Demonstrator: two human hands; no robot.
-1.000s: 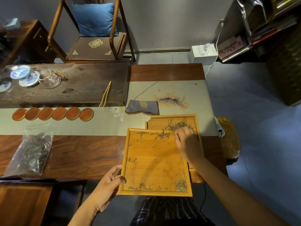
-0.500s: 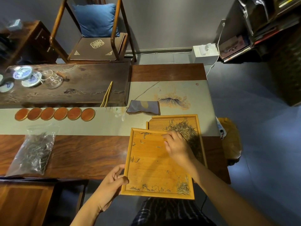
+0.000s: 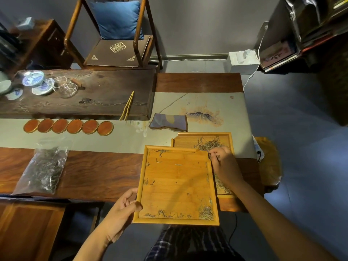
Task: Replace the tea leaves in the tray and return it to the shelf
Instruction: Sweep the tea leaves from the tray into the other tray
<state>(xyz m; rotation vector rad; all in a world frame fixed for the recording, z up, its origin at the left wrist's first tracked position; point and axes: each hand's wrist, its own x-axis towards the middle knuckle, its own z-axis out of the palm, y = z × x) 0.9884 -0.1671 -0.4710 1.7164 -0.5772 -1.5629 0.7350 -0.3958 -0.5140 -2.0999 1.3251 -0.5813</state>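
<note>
Right hand moved off the tray to its far-right corner, fingers curled over the leaves in the second tray (grip unclear). Tray overhangs the desk edge; left hand grips its near-left rim.

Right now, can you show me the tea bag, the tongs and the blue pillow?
tea bag (image 3: 43, 166), head view, middle of the clear bag
tongs (image 3: 128, 106), head view, middle of the arms
pillow (image 3: 118, 19), head view, centre of the front
</note>
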